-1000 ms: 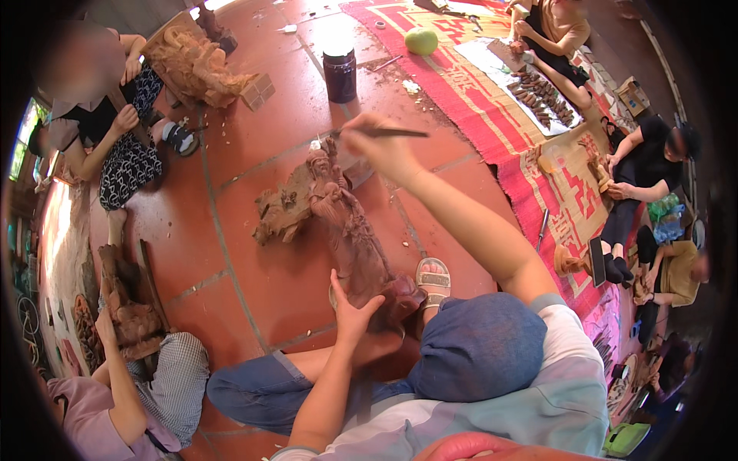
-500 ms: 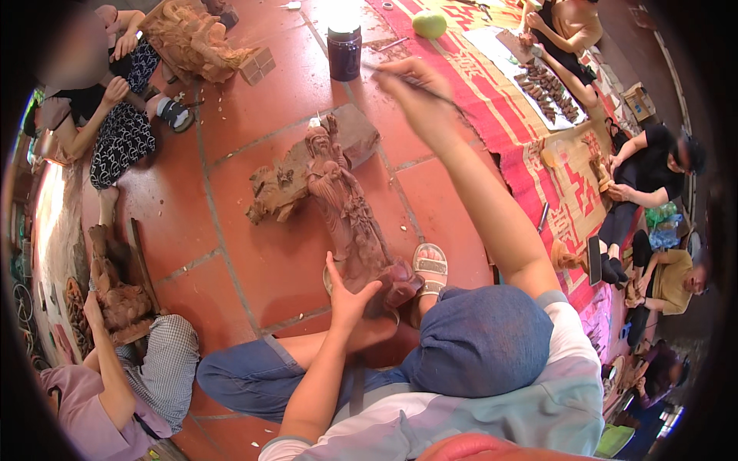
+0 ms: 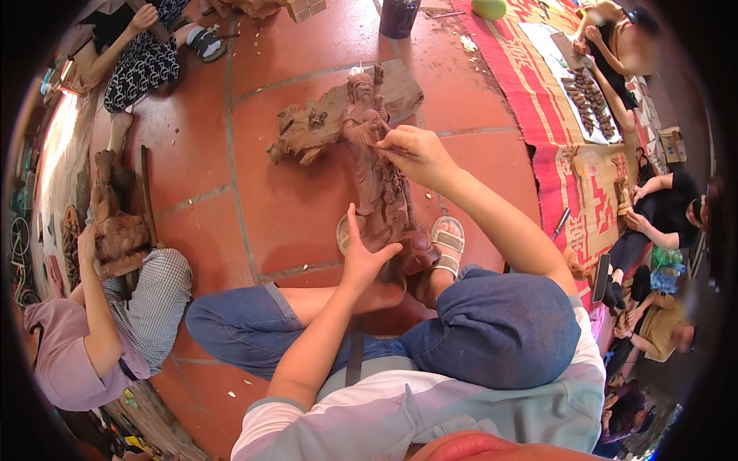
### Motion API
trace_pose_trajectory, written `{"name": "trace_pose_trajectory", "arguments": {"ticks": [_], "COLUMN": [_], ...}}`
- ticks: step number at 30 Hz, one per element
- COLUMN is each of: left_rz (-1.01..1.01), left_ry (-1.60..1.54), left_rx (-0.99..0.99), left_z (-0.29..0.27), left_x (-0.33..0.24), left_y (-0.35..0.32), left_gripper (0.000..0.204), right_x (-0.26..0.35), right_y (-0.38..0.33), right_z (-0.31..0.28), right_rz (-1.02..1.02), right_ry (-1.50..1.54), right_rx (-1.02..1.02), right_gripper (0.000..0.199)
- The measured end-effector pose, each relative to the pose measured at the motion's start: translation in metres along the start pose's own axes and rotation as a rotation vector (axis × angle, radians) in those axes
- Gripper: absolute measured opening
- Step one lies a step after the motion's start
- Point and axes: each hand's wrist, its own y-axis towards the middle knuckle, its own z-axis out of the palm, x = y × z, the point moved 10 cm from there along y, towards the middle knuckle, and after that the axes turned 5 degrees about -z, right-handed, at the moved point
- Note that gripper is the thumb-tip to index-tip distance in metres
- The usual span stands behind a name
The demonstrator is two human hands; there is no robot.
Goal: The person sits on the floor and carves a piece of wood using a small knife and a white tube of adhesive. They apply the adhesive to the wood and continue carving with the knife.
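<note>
A carved reddish-brown wooden statue (image 3: 361, 165) of a bearded, robed figure lies tilted, its head end propped on a rough wood block (image 3: 323, 115) and its base between my feet. At the figure's middle, on its right side, my right hand (image 3: 421, 156) is closed in a pinch on a thin brush-like stick, mostly hidden by the fingers. Beside the statue's base is my left hand (image 3: 365, 257), thumb and forefinger stretched wide apart; its other fingers are partly hidden. Whether it presses on the wood I cannot tell.
A black jar (image 3: 399, 18) stands on the tiled floor beyond the statue. On the right lies a red patterned mat (image 3: 550, 173) with a green fruit (image 3: 489, 8) on it. People sit on both sides; the one at left handles another wood carving (image 3: 115, 246).
My right hand has come from beside the black jar back to the statue's middle, with the thin stick. My left hand keeps its place by the base. The view has shifted.
</note>
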Motion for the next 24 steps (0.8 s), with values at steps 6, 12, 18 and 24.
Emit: {"name": "trace_pose_trajectory", "arguments": {"ticks": [6, 12, 18, 24], "left_rz": [-0.056, -0.012, -0.027, -0.037], "left_ry": [-0.089, 0.025, -0.033, -0.059], "left_rx": [0.034, 0.006, 0.017, 0.027], "left_z": [0.003, 0.000, 0.000, 0.001], "left_x": [0.008, -0.005, -0.003, -0.004], "left_y": [0.001, 0.002, 0.000, 0.001], "left_gripper": [0.121, 0.121, 0.120, 0.120], "right_x": [0.034, 0.021, 0.024, 0.022], "right_y": [-0.003, 0.016, 0.006, 0.005], "right_z": [0.029, 0.012, 0.028, 0.017], "right_rz": [-0.161, -0.144, -0.136, -0.093], "right_ry": [-0.252, -0.179, -0.204, -0.237], "right_rx": [0.317, 0.145, 0.316, 0.240], "right_gripper": [0.017, 0.013, 0.010, 0.009]}}
